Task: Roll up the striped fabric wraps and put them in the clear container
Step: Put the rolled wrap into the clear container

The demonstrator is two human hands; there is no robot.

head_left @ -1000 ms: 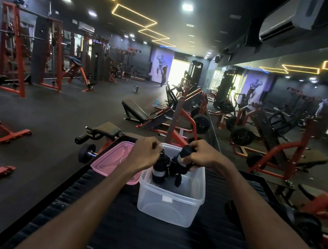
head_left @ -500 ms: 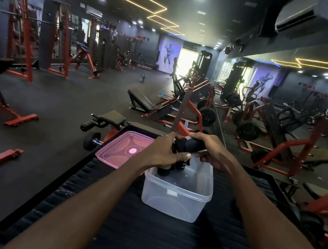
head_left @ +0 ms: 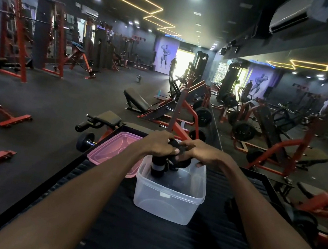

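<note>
A clear plastic container (head_left: 169,200) stands on a black ribbed mat (head_left: 138,240). Both my hands are over its far rim. My left hand (head_left: 158,145) grips a rolled black wrap with a pale stripe (head_left: 157,168), which points down into the container. My right hand (head_left: 201,154) holds another dark wrap (head_left: 181,156), partly hidden between my fingers. The two hands touch each other above the container. The container's bottom looks bare.
A pink lid (head_left: 114,150) lies to the left of the container on the mat's edge. A small dumbbell (head_left: 85,143) and a padded bench (head_left: 107,119) sit beyond it. Red gym machines (head_left: 274,152) stand around, with a mirror wall on the right.
My hands have come closer together over the container. The striped roll in my left hand has turned more upright and dipped toward the container.
</note>
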